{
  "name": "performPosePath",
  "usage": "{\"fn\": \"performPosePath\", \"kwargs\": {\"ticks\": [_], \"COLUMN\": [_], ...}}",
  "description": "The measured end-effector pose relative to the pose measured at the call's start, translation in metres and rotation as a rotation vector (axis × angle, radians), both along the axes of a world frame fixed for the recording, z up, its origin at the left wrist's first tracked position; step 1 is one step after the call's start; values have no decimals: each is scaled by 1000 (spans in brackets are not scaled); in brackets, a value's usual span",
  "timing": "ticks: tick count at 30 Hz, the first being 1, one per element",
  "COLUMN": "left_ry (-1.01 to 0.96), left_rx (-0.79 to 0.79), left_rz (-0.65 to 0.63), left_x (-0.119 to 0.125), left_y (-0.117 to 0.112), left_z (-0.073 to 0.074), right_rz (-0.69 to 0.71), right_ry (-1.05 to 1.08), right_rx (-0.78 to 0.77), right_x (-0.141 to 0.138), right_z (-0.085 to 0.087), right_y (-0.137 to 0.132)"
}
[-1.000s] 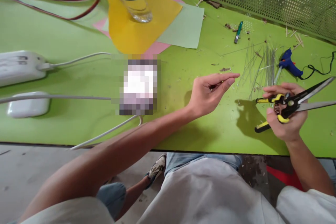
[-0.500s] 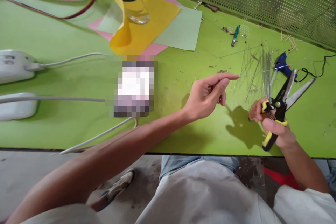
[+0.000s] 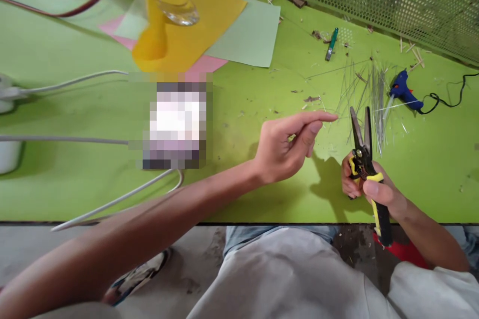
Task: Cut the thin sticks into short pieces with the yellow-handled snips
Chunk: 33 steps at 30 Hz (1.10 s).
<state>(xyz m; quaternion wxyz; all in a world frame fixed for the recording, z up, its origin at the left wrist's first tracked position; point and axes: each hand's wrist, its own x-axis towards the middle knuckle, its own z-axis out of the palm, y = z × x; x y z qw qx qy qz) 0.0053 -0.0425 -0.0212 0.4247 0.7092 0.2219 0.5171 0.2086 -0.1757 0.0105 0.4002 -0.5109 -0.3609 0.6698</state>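
Over the green counter (image 3: 239, 199), right hand (image 3: 385, 197): grip closed around yellow-handled snips (image 3: 380, 219), held upright, blades slightly parted, tips up, touching nothing.
Left hand (image 3: 284, 147): forearm across the counter, index finger extended toward the straws, other fingers curled; small yellowish bit (image 3: 292, 137) in the curl, too small to tell if held.
Nearby: thin straws (image 3: 374, 104) just beyond the blades; blue glue gun (image 3: 404, 92) to their right.

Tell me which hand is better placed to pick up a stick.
Left hand, probably: its fingertips almost reach the thin sticks and it holds no tool, while the right hand grips the yellow-handled snips.
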Motion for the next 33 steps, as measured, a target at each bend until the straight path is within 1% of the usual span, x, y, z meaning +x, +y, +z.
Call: {"fn": "performPosePath", "kwargs": {"ticks": [3,6,10,14,26,33], "left_ry": [40,55,59,68,114,169], "left_rx": [83,123,155,167,186,188], "left_rz": [-13,-15,-11,-6,7,1], "left_x": [0,0,1,1,0,-1], "left_y": [-3,-3,-2,-2,-3,-1], "left_z": [0,-1,-1,-1,-3,-3], "right_rz": [63,96,80,50,91,79], "right_ry": [-48,-44,18,54,-42,-31], "right_rx": [1,14,1,-3,34,-1], "right_x": [0,0,0,-1,-2,-2], "right_z": [-1,-6,-13,-15,-7,-6], "right_y": [0,0,-2,-2,1,3]}}
